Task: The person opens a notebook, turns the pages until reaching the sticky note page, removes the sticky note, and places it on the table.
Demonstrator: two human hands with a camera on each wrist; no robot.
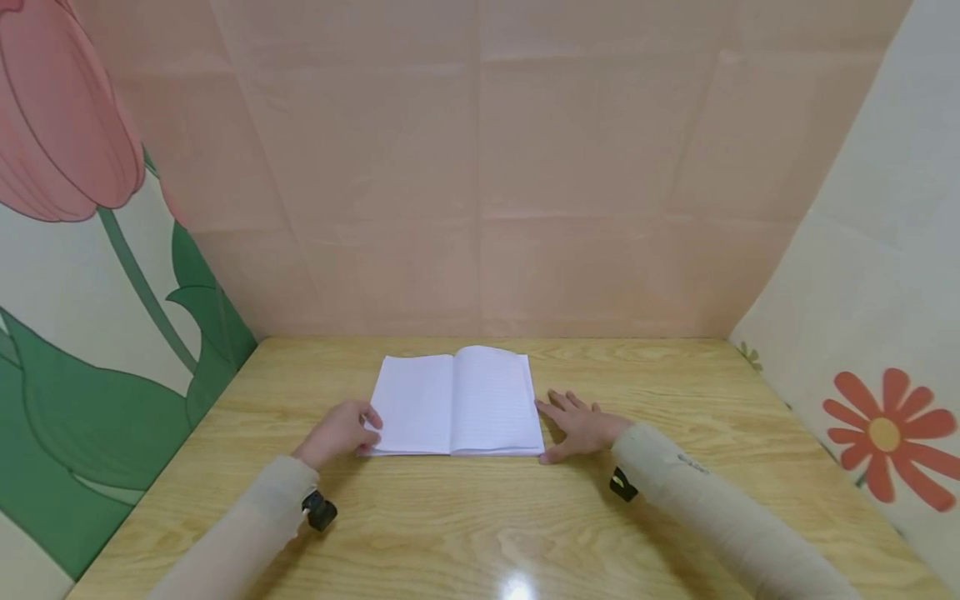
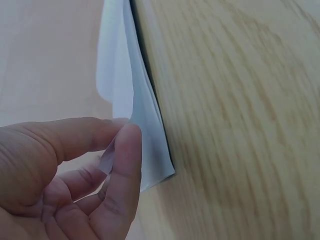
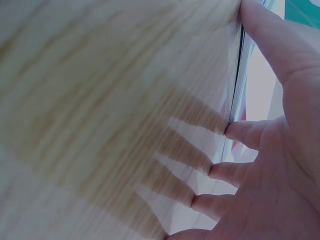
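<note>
A notebook (image 1: 491, 404) with white pages lies spread open on the table, its right-hand page lined and bulging slightly near the spine. At its lower left corner, my left hand (image 1: 345, 432) pinches the edge of a page (image 2: 124, 75) between thumb and index finger; the left wrist view shows that leaf lifted apart from the sheets under it. Along the right edge, my right hand (image 1: 581, 427) is spread with fingers apart, the thumb at the notebook's lower right corner. Its other fingertips rest on the wood in the right wrist view.
The light wood-grain table (image 1: 465, 517) reaches back to a plain pinkish backdrop (image 1: 480, 167). Side panels bear a large tulip print (image 1: 67, 117) on the left and a red flower print (image 1: 885, 435) on the right. Dark wrist cameras sit under both sleeves.
</note>
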